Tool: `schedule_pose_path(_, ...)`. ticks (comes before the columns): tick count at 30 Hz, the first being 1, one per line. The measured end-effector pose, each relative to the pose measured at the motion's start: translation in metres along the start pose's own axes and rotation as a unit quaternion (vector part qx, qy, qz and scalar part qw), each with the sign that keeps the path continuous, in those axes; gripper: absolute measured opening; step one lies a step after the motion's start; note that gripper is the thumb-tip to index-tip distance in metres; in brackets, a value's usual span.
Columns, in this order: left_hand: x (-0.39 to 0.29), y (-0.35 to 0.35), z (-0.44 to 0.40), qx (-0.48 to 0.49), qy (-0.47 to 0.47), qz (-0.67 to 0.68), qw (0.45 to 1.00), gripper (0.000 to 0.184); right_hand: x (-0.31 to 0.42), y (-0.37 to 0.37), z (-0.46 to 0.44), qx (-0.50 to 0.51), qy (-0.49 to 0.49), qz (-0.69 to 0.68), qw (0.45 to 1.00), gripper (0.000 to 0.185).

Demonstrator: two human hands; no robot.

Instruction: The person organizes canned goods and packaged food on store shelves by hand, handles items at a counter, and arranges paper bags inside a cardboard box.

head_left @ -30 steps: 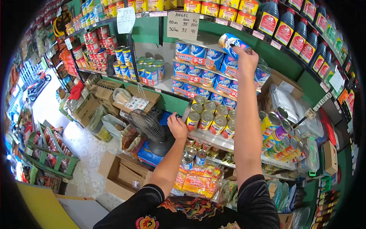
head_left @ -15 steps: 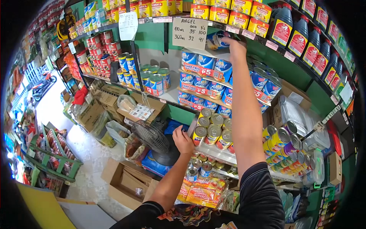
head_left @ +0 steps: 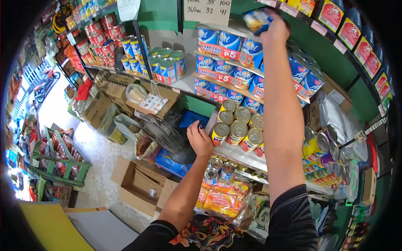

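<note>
My right hand [head_left: 275, 31] is closed around a blue can with a picture label [head_left: 256, 21], held tilted above the top tier of Angel evaporated milk packs [head_left: 229, 44]. My right forearm hides part of those stacked blue packs. Lower down, my left hand [head_left: 199, 138] holds nothing; its slightly bent fingers are apart. Just right of it, yellow-labelled cans [head_left: 238, 130] stand on a lower shelf. A black fan [head_left: 165, 136] is to the left of that hand.
A price sign [head_left: 207, 10] hangs at the upper left of the packs. Dark bottles with red labels [head_left: 347, 31] line the upper right shelf. Stacked cans [head_left: 320, 146] stand at right. An open carton [head_left: 140, 184] sits on the floor, and noodle packs [head_left: 222, 203] lie below.
My right hand has drawn the blue can to the right, out from behind the price sign. The view has tilted down. My left hand stays beside the lower shelf.
</note>
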State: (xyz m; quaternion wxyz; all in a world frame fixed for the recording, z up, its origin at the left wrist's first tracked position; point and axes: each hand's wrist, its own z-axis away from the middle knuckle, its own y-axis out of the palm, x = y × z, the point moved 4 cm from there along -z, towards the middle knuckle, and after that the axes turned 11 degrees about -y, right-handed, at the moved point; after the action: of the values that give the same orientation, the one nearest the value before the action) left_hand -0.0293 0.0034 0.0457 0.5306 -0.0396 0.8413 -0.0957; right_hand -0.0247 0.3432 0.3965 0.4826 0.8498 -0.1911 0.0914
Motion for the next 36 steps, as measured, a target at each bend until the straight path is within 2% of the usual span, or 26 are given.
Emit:
schedule_pose_path(1, 0.001, 0.0, 0.001, 0.001, -0.002, 0.0, 1.0, 0.031, 0.013, 0.003, 0.01, -0.014, 0.021, 0.032, 0.999, 0.019)
schedule_pose_path(3, 0.001, -0.001, 0.0, 0.001, -0.004, 0.003, 1.0, 0.031, 0.01, 0.0, 0.005, 0.02, 0.089, 0.0, 0.996, 0.024)
schedule_pose_path(7, 0.001, -0.001, 0.0, 0.002, -0.009, 0.002, 1.0, 0.031, 0.027, -0.008, -0.015, 0.074, 0.017, 0.115, 0.99, 0.02)
schedule_pose_path(8, 0.002, -0.001, 0.0, 0.0, 0.0, 0.003, 1.0, 0.031, 0.028, -0.012, -0.019, 0.093, 0.032, 0.12, 0.988, 0.022)
schedule_pose_path(12, 0.004, -0.001, -0.001, -0.001, -0.005, 0.008, 1.0, 0.03, 0.051, 0.011, 0.036, -0.021, -0.009, 0.095, 0.995, 0.021)
schedule_pose_path(16, 0.0, -0.004, -0.003, -0.019, -0.003, 0.014, 1.0, 0.027, 0.046, 0.007, 0.021, 0.034, -0.02, 0.155, 0.987, 0.026)
schedule_pose_path(22, -0.001, -0.007, -0.004, -0.015, -0.021, 0.018, 1.0, 0.027, 0.055, 0.014, 0.034, 0.057, 0.052, 0.19, 0.979, 0.028)
schedule_pose_path(25, 0.002, -0.006, -0.004, -0.019, -0.021, 0.019, 0.999, 0.028, 0.06, 0.013, 0.024, 0.107, 0.149, 0.239, 0.953, 0.032)
schedule_pose_path(26, 0.003, -0.006, -0.004, -0.017, -0.02, 0.021, 0.999, 0.028, 0.069, 0.015, 0.027, 0.093, 0.17, 0.265, 0.944, 0.038)
schedule_pose_path(30, 0.004, -0.007, -0.004, -0.016, -0.022, 0.032, 0.999, 0.03, 0.081, 0.023, 0.049, 0.066, 0.116, 0.23, 0.964, 0.045)
schedule_pose_path(33, 0.004, -0.007, -0.003, -0.013, -0.032, 0.035, 0.999, 0.031, 0.085, 0.013, 0.044, 0.113, 0.114, 0.166, 0.973, 0.05)
schedule_pose_path(34, 0.004, -0.008, -0.003, -0.014, -0.032, 0.032, 0.999, 0.032, 0.085, 0.01, 0.044, 0.122, 0.085, 0.151, 0.977, 0.057)
schedule_pose_path(36, 0.003, -0.008, -0.003, -0.017, -0.031, 0.026, 0.999, 0.033, 0.088, 0.001, 0.048, 0.15, 0.154, 0.126, 0.969, 0.059)
